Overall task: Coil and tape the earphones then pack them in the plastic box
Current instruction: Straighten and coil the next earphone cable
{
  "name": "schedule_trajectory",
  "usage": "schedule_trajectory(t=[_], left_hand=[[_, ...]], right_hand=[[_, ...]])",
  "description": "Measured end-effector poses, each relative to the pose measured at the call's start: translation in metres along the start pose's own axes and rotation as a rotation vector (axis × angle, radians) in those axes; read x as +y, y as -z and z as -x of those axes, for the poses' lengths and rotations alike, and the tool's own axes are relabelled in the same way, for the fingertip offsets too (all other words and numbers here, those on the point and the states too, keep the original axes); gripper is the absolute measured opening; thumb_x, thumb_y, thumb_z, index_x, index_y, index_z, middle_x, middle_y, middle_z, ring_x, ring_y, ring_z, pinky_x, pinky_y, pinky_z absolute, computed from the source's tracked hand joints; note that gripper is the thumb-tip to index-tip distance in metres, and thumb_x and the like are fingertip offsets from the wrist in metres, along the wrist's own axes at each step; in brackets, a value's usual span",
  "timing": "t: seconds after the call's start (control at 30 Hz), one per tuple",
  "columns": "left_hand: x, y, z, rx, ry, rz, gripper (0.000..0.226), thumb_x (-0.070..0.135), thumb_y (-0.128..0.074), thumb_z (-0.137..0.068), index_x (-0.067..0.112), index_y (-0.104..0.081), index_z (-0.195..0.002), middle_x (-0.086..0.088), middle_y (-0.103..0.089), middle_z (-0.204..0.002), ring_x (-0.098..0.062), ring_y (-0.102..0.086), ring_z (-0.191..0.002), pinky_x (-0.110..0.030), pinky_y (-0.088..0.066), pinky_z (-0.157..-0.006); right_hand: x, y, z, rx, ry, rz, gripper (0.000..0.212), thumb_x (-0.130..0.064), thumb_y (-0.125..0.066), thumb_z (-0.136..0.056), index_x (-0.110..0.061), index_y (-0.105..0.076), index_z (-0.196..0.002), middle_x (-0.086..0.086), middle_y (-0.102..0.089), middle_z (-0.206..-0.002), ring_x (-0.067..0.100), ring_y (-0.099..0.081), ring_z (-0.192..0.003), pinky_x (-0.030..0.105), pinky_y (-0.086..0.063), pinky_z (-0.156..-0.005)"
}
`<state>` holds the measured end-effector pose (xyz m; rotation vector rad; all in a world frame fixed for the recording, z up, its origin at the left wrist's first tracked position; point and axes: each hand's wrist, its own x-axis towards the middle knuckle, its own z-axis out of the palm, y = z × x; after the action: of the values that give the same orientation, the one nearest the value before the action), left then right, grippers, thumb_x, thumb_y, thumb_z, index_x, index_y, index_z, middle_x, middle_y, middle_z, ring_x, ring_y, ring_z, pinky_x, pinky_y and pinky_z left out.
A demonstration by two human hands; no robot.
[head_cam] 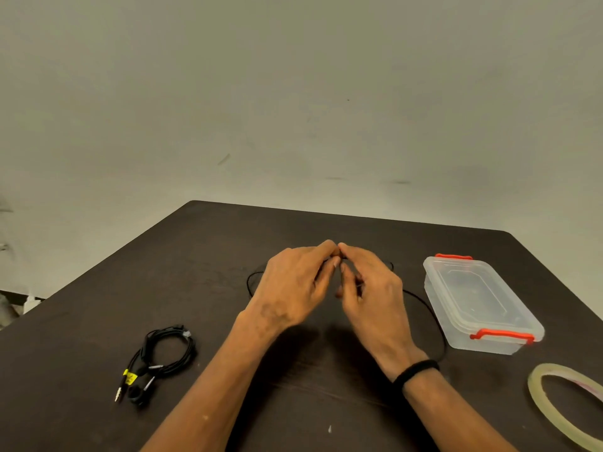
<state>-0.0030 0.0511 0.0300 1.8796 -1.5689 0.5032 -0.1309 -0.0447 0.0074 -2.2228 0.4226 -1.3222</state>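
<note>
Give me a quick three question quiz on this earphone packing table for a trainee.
1. True or false: the plastic box has its lid on.
2. Which lies nearest the person's right side? A) coiled earphones B) tape roll C) a pair of scissors
3. What do the left hand and right hand pinch between them?

Key
1. True; both red clips show at its ends.
2. B
3. The loose black earphone cable, which trails on the table at both sides.
</note>
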Motion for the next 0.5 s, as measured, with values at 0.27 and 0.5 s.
schedule_trajectory(t=[0.27, 0.5], left_hand=[[-0.015, 0.005, 0.0, 0.027, 0.095, -0.051, 0.01, 0.035, -0.055, -0.102, 0.028, -0.062, -0.104, 0.015, -0.06, -0.073, -0.011, -0.058, -0.068, -0.03, -0.04, -0.063], [-0.027, 0.008, 0.001, 0.002, 0.135, -0.042, 0.014, 0.039, -0.056, -0.103, 0.029, -0.067, -0.101, 0.014, -0.065, -0.074, -0.007, -0.058, -0.068, -0.028, -0.043, -0.072]], right_hand=[[0.024, 0.011, -0.011, 0.244, -0.353, -0.223, 0.014, -0.018, -0.055, -0.108, -0.024, -0.067, -0.111, -0.004, -0.073, -0.089, 0.011, -0.076, -0.067, 0.031, -0.064, -0.061], [0.038, 0.014, -0.013, 0.281, -0.632, -0.391, 0.017, -0.009, -0.053, -0.107, -0.02, -0.065, -0.113, 0.008, -0.075, -0.107, 0.021, -0.076, -0.059, 0.029, -0.059, -0.051]])
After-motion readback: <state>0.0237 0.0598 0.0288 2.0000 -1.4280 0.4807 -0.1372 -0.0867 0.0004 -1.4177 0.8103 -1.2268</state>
